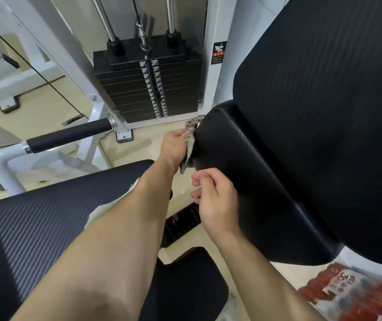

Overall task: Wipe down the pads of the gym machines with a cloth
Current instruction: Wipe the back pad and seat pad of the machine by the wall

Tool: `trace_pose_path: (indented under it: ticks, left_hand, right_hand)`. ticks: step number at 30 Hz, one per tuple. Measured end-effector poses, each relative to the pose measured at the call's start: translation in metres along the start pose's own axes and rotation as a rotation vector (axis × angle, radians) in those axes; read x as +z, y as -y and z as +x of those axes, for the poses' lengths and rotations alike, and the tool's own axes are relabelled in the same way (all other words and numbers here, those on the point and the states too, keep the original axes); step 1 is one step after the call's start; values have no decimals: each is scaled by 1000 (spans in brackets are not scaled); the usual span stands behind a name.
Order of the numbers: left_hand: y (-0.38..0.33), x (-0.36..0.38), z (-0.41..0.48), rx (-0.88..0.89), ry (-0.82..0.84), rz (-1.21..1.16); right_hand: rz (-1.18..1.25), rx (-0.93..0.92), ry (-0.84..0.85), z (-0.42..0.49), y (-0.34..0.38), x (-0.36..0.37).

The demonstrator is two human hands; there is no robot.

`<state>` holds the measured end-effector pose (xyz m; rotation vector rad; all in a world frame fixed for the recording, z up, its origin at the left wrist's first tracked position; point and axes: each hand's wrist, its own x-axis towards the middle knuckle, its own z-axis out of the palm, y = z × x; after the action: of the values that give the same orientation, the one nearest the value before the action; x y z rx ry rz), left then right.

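My left hand (173, 145) presses a mottled grey-brown cloth (190, 137) against the left side edge of a black seat pad (250, 172) in the middle of the view. My right hand (213, 200) hovers just below it, near the pad's lower left edge, fingers loosely curled and holding nothing. A large black ribbed back pad (324, 100) rises behind the seat pad on the right. Another black textured pad (46, 218) lies at lower left under my left forearm.
A black weight stack (148, 84) with cable and guide rods stands at the top centre in a white frame. A black-gripped handle bar (69, 135) juts in from the left. A red printed bag (359, 295) lies on the beige floor at lower right.
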<state>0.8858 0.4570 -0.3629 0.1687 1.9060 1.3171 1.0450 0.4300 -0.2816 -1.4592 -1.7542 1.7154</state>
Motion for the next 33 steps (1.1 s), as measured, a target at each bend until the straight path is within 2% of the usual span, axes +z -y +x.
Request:
trace_pose_path:
  ticks: [3,7,14,17,19,21,25,30,33]
  left_hand:
    - [15,-4,-2,-11,-61,20]
    - [9,0,-7,-61,-160,-136]
    - [-85,7,-36,283,75,-139]
    - [-107,12,-48,369,211,-156]
    - [-104,14,-48,392,233,-100]
    - [-91,10,-40,356,179,-33]
    - [-38,1,-23,132,79,49]
    - [7,8,-16,-97,-65,-160]
    - [21,24,-22,-222,-125,-386]
  right_hand:
    - [5,11,22,-8,-13,3]
    - [-16,62,44,-13,-19,-1]
    - [-10,58,33,-14,-6,-10]
    - [21,35,4,-10,-1,-12]
    - [28,22,-10,-7,0,-12]
    - [16,18,-15,-5,1,-11]
    - [12,15,-12,-3,-3,-9]
    - [5,24,-4,-12,-21,-6]
    - [-4,91,8,-21,-32,-9]
